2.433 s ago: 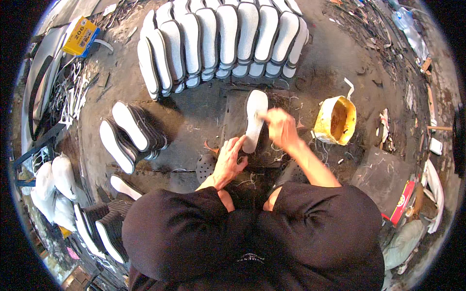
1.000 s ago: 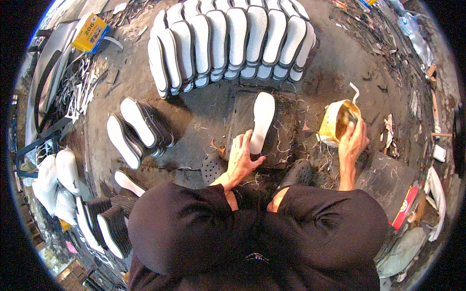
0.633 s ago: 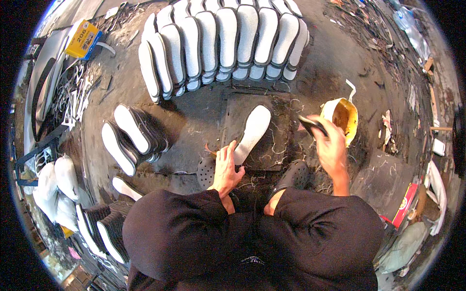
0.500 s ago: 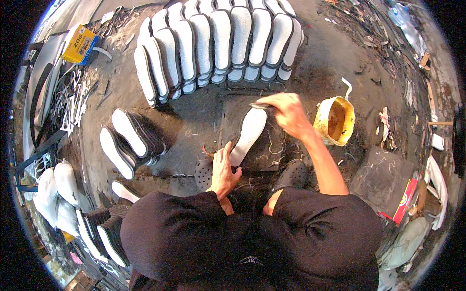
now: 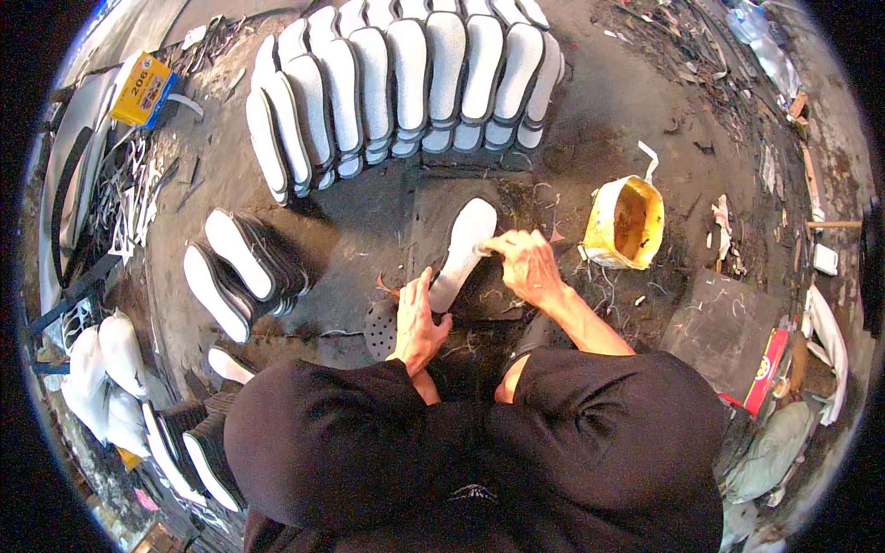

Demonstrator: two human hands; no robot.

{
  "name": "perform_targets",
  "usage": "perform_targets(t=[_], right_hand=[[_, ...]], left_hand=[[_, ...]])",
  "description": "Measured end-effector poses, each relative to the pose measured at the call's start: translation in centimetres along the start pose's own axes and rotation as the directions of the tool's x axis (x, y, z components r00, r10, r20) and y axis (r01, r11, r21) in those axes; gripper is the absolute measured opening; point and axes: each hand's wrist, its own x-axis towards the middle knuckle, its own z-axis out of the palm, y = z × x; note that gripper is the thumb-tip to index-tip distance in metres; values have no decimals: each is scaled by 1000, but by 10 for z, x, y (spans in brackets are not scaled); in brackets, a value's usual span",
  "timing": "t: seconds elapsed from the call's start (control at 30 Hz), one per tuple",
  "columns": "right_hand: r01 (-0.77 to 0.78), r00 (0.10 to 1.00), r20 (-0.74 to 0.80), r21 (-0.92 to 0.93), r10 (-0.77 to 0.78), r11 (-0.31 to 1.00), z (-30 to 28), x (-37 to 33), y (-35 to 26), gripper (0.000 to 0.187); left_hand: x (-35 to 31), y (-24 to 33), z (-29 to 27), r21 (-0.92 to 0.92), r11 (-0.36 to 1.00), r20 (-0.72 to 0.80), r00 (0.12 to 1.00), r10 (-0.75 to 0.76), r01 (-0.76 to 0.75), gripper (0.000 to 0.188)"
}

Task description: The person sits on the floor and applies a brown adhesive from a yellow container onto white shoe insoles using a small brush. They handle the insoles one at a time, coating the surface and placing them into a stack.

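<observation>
A white-topped shoe sole (image 5: 469, 230) with a dark rim lies on a dark board (image 5: 512, 198) in front of me, its narrow end toward me. My left hand (image 5: 420, 323) holds that near end, the fingers along its left side and the thumb at its lower edge. Over the sole's right edge, around its middle, is my right hand (image 5: 532, 269). Its fingers are pinched together on something small and flat, too hidden to name. To the right stands a yellow tub (image 5: 601, 226) with brownish residue inside.
Rows of stacked white soles (image 5: 407, 78) stand at the far side. Smaller stacks (image 5: 218, 293) lie to the left, with more by my left knee. A yellow and blue box (image 5: 140, 90), white bags (image 5: 123, 352), a dark sheet (image 5: 724, 323) and scraps lie around.
My right hand has moved from the sole's far end down along its right edge, toward me. The left hand stays at the near end. The whole view has shifted slightly.
</observation>
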Motion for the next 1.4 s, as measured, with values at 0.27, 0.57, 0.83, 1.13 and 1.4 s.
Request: perform_targets(t=[0.27,0.57,0.83,1.13,1.4], right_hand=[[-457,836,-121,384,535,802,-69,39,70,40],[87,993,87,-155,-74,984,-23,96,84,41],[137,985,123,-148,-119,980,-26,43,75,33],[-405,836,273,892,477,201,-78,16,113,52],[-11,485,14,1000,875,-9,-151,-45,127,48]], left_hand=[[-5,-6,-28,-489,860,46,989,-143,147,111],[42,-6,-106,-622,765,-362,927,-92,-167,104],[110,36,-144,-732,648,-433,878,-206,-209,97],[248,97,-172,-492,858,-502,854,-141,-148,109],[487,147,-106,-255,939,-411,905,111,-231,106]])
